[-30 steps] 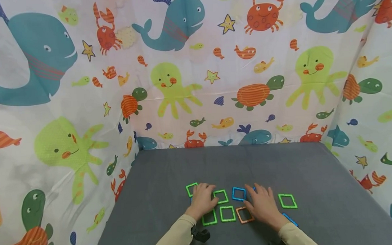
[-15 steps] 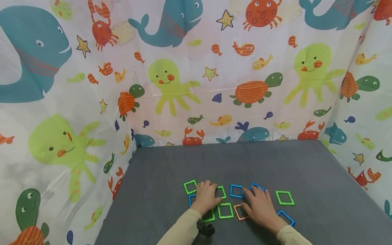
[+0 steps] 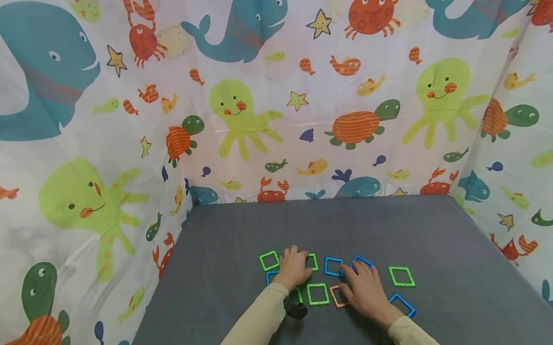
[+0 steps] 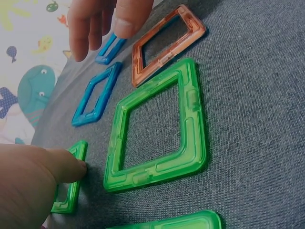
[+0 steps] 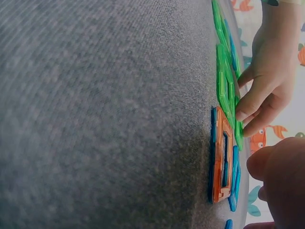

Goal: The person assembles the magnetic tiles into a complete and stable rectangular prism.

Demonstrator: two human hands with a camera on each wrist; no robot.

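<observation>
My left hand (image 3: 294, 268) holds a green square magnetic tile (image 4: 73, 200), an open frame, with the thumb on its near edge. The finger contact on the far side is hidden in the head view. My right hand (image 3: 366, 291) hovers with loosely bent fingers, holding nothing. Its fingertips are above a blue square tile (image 3: 364, 258). Between the hands lie another blue tile (image 4: 88, 118), an orange tile (image 4: 137, 67) and a larger-looking green tile (image 4: 193, 100). In the right wrist view a blue edge (image 5: 212, 157) shows beneath the orange tile.
Past the left hand lie a green tile (image 3: 262, 263) and a blue one (image 3: 267, 279); another green tile (image 3: 300, 294) is partly under the left wrist. To the right are a green tile (image 3: 404, 286) and a blue tile (image 3: 406, 301). A printed curtain (image 3: 321, 130) surrounds the grey table (image 3: 241, 224).
My left hand has moved away from me, and the green tile under it has shifted the same way. The right hand has stayed almost in place.
</observation>
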